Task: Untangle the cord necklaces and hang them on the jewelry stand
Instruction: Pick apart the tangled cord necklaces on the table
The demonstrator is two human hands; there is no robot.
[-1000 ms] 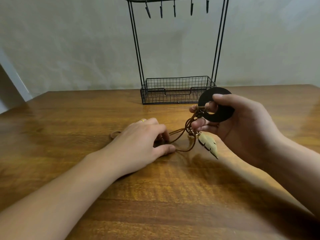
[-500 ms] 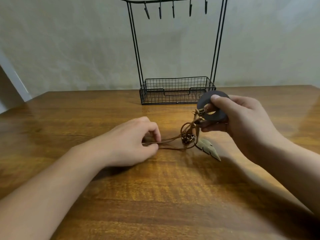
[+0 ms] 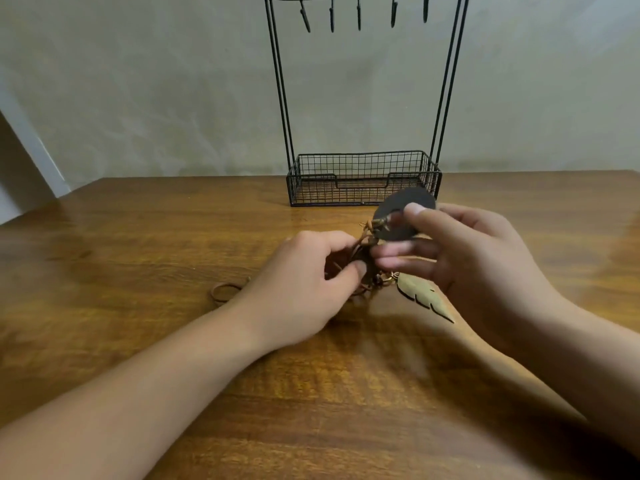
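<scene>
Black ring-shaped pendant [image 3: 403,216] raised in pinching right hand [image 3: 467,268], left hand [image 3: 304,282] pinching tangled brown cords [image 3: 363,268], to free the knot above the desk [image 3: 138,237].

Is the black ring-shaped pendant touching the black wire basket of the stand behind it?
Cannot tell. In the head view the black ring-shaped pendant, held in the right hand, overlaps the black wire basket, which looks farther back; no gap shows.

Head-worn view, facing forward and down; close over table [image 3: 138,258], wall beyond
</scene>
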